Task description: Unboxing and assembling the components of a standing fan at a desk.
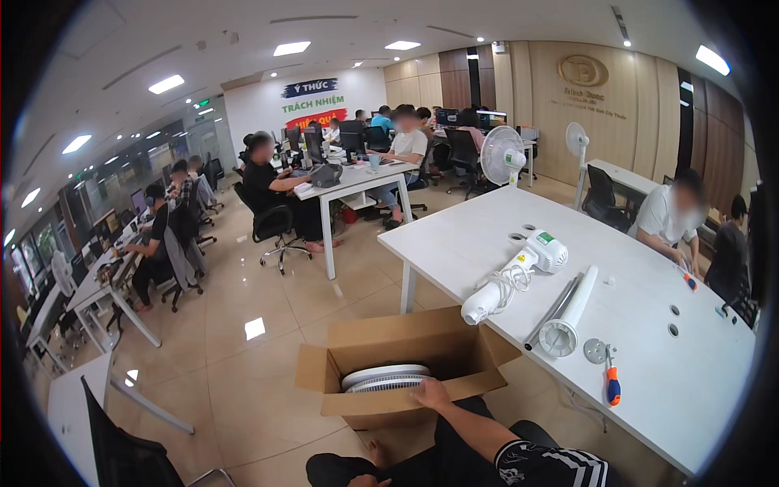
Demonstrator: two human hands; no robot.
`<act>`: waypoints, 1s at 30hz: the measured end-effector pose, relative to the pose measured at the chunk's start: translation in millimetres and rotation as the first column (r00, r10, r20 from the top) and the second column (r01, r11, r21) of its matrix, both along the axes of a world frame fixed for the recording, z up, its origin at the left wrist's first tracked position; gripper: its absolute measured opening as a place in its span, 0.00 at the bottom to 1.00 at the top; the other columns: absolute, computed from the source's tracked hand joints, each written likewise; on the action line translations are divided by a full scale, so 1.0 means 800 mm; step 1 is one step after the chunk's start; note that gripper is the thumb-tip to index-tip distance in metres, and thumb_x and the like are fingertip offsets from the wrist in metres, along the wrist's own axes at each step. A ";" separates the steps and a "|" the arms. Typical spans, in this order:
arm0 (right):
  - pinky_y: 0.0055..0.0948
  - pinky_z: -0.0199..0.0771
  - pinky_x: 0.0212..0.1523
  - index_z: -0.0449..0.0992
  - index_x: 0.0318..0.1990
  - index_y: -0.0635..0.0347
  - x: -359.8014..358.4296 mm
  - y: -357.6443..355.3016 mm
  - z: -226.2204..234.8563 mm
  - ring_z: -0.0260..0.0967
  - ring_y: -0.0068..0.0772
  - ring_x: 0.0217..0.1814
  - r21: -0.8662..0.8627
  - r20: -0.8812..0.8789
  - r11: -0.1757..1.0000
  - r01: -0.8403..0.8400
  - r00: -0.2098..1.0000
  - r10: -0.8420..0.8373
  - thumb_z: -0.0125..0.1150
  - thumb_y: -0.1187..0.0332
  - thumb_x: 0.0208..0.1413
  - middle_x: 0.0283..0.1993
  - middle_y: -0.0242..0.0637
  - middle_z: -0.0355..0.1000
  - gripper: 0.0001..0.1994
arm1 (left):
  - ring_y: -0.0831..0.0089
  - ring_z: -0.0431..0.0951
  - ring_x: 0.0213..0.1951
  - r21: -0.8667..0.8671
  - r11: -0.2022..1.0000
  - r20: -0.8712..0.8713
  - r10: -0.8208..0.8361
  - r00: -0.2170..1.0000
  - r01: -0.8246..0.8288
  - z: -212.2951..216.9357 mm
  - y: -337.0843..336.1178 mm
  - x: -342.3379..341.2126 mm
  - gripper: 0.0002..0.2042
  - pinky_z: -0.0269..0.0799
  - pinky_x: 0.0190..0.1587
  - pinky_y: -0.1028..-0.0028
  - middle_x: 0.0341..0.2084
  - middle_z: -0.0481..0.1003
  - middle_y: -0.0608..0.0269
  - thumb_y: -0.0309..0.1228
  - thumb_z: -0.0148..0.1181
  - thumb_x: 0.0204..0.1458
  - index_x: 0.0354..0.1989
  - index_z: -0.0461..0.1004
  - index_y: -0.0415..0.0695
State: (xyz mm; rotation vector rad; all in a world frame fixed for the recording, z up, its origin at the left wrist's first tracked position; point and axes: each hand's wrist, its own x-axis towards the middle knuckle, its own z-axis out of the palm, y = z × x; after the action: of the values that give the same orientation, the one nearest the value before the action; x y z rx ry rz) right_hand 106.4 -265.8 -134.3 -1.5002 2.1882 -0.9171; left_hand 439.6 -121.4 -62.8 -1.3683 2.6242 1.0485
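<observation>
One round white ribbed fan part (386, 375), inside open brown cardboard box (365, 404)

Bare right hand (432, 394) at the box's near edge; whether its fingers are clamped, cannot tell. Bare left hand (367, 481), partly cut off: likewise. White rectangular table (462, 223) alongside.

Via feed I log: brn box (365, 403); wht fan motor (548, 253) w/ grn label (545, 237); org/blu screwdriver (613, 390); blk sleeve (519, 467) w/ wht stripes; wht table (462, 235).
</observation>
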 end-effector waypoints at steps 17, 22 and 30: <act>0.45 0.59 0.66 0.62 0.63 0.53 -0.016 0.030 -0.001 0.55 0.45 0.70 0.176 -0.327 0.953 -0.248 0.898 0.294 0.71 0.58 0.47 0.66 0.42 0.60 0.36 | 0.41 0.76 0.28 -0.195 0.925 -0.228 -0.366 0.902 0.325 -0.015 -0.096 -0.138 0.28 0.72 0.32 0.50 0.21 0.74 0.39 0.53 0.54 0.55 0.21 0.77 0.35; 0.50 0.61 0.63 0.61 0.63 0.53 -0.011 -0.001 0.010 0.59 0.46 0.66 0.291 -0.404 0.941 -0.175 0.869 0.287 0.76 0.56 0.40 0.64 0.42 0.60 0.41 | 0.42 0.77 0.33 -0.267 0.952 -0.365 -0.241 0.899 0.147 -0.015 -0.129 -0.150 0.23 0.72 0.36 0.50 0.26 0.76 0.40 0.48 0.57 0.54 0.26 0.77 0.35; 0.42 0.65 0.56 0.67 0.55 0.59 0.007 -0.036 0.018 0.66 0.43 0.61 0.506 -0.529 0.857 -0.094 0.751 0.395 0.81 0.54 0.31 0.55 0.43 0.70 0.42 | 0.49 0.81 0.39 -0.066 0.990 -0.114 -0.129 0.985 0.122 -0.009 -0.152 -0.127 0.23 0.76 0.44 0.57 0.31 0.79 0.43 0.50 0.58 0.54 0.38 0.79 0.38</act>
State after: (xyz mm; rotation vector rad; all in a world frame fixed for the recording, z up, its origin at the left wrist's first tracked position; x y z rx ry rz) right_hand 112.1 -294.4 -119.9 -1.9550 2.2772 0.2397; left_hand 338.0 -243.0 -69.7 -1.1662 2.8040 1.0756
